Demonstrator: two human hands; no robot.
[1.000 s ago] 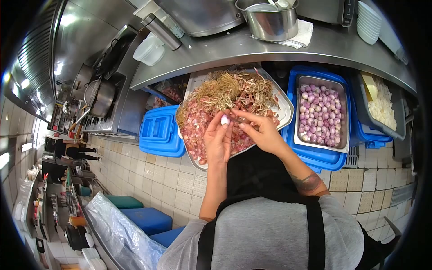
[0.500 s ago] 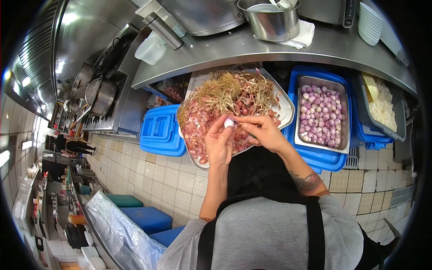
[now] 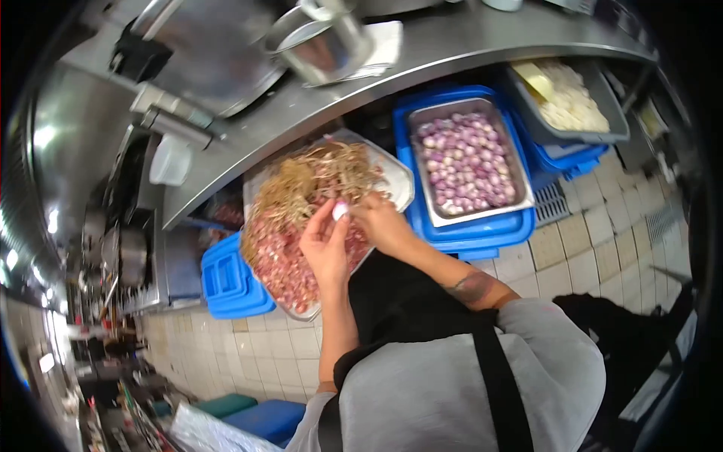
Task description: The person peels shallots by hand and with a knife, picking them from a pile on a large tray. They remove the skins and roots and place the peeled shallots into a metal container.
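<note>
A pale, peeled-looking shallot (image 3: pixel 340 210) is pinched between the thumb and fingertips of my left hand (image 3: pixel 326 248). Close beside it, on the right, my right hand (image 3: pixel 384 228) has its fingers curled in; what they hold, if anything, is hidden and blurred. Both hands are above a large white tray (image 3: pixel 401 183). Reddish shallot skins and shallots (image 3: pixel 282 252) fill its near part, and a heap of dry, stringy roots and stalks (image 3: pixel 301 177) covers the far part.
Right of the tray, a metal pan of peeled shallots (image 3: pixel 467 162) rests on a blue lidded bin (image 3: pixel 471 239). Beyond is a grey tub (image 3: pixel 602 134) of white chopped food. A steel counter (image 3: pixel 256 151) with a pot (image 3: pixel 320 53) runs behind; another blue lid (image 3: pixel 233 279) is left.
The view has turned and shifted right, so the tray and pans appear further left. My left hand still holds the shallot, and my right hand has drawn slightly away from it.
</note>
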